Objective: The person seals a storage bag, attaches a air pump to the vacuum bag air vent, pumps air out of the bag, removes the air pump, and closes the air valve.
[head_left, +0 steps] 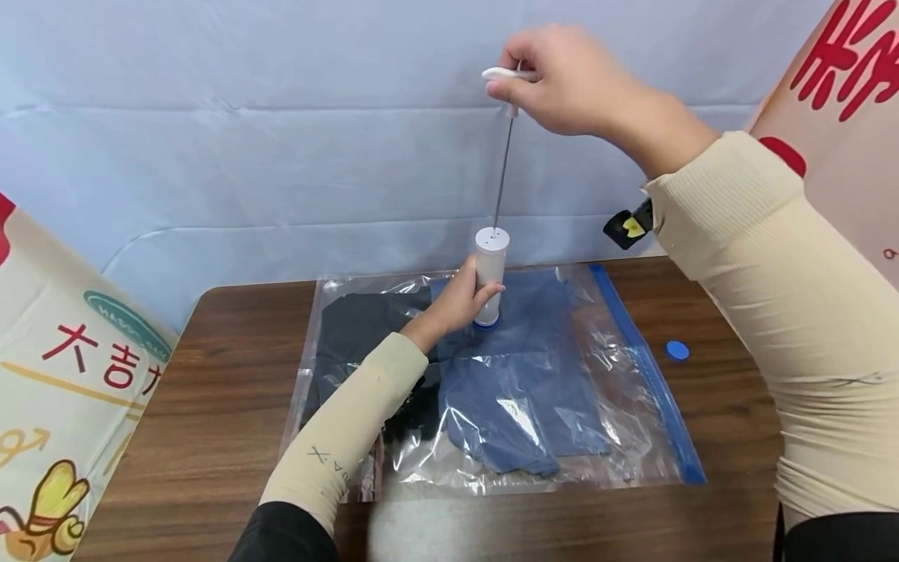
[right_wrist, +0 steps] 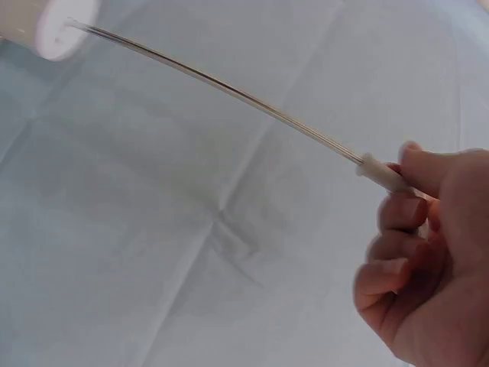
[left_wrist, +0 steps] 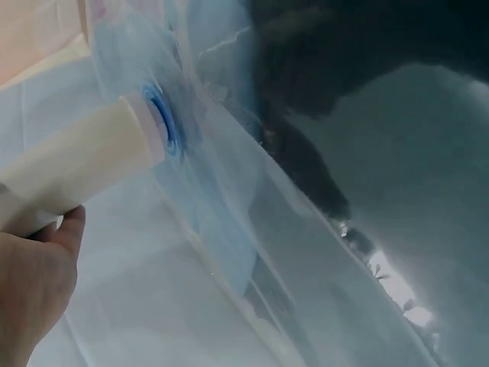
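A white hand pump (head_left: 491,269) stands upright on the blue valve (left_wrist: 164,122) of a clear vacuum storage bag (head_left: 618,406). Folded inside the bag are a blue garment (head_left: 520,375) and a dark garment (head_left: 372,320). My left hand (head_left: 460,297) grips the pump's barrel at mid-height, thumb across the front. High above, my right hand (head_left: 555,78) holds the white T-shaped pump handle (head_left: 500,74) with curled fingers. Between handle and barrel a long stretch of thin metal rod (right_wrist: 221,86) shows, pulled well out of the barrel.
On the wooden table (head_left: 730,414), right of the bag, lies a round blue cap (head_left: 677,350). The bag's blue zip edge (head_left: 649,375) runs along its right side. A pale cloth (head_left: 246,172) hangs behind the table, with printed panels (head_left: 84,375) at both sides.
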Tool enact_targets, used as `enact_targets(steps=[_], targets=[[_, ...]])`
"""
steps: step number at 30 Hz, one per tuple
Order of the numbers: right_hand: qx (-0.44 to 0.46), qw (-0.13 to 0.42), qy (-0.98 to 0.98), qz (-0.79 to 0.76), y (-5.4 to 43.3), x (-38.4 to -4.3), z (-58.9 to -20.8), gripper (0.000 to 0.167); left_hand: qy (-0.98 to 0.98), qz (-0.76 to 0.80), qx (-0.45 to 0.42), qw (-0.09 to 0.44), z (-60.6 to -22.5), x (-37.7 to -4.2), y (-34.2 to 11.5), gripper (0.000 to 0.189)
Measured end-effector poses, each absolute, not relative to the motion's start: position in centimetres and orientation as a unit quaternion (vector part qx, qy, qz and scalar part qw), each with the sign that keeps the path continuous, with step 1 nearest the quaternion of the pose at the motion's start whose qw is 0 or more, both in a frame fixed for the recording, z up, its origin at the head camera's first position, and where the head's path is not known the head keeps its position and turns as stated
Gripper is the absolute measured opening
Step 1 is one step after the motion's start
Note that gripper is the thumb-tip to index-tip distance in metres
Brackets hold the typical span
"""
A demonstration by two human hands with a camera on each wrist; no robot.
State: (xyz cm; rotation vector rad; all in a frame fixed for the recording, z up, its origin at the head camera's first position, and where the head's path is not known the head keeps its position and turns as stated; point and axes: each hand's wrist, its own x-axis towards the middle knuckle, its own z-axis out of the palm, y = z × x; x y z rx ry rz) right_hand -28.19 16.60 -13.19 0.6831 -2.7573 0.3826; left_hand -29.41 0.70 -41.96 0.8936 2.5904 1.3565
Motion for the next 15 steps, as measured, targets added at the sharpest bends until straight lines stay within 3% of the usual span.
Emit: enact_targets(steps=[7,15], targets=[[0.263,0.135,-0.949,0.110,16.0,-28.3,-14.5,0.034,0.851,0.437,0.288,0.039,-41.9,-29.3,0.4,0.065],[0.309,0.012,-0.948,0.070,16.0,-29.6,-19.9,0.023,0.848,0.442,0.290,0.038,-42.0,-29.5,0.4,0.062]])
